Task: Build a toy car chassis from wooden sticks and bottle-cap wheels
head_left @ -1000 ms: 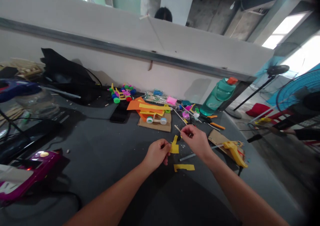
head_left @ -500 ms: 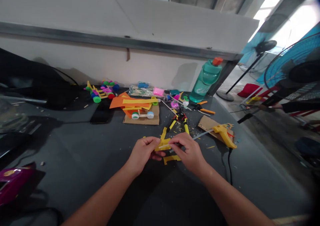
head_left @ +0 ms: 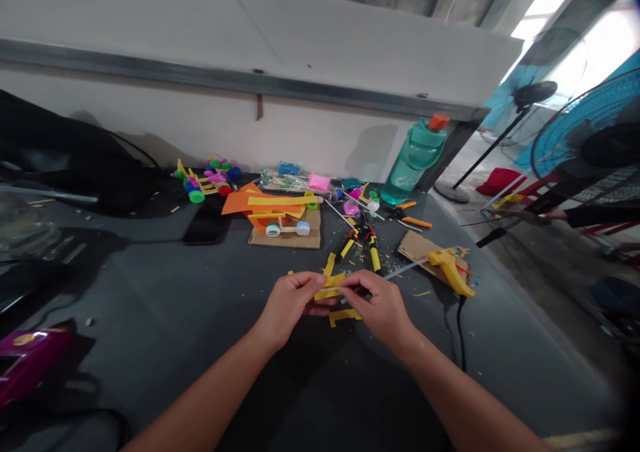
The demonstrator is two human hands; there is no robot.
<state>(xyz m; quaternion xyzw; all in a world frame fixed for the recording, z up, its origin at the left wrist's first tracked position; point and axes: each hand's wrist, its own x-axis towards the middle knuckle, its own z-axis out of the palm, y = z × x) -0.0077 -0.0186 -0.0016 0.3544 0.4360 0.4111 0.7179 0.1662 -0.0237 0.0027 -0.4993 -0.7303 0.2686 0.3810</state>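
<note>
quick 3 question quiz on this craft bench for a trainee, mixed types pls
1. True or false: the glue gun lies out past the right hand, on that hand's side.
2. Fill in: the bottle has an ___ cap.
3. What do the left hand and the right hand pinch between them?
A) glue gun
B) yellow strip
C) bottle

Key: 1 true; 2 orange; 3 B
</note>
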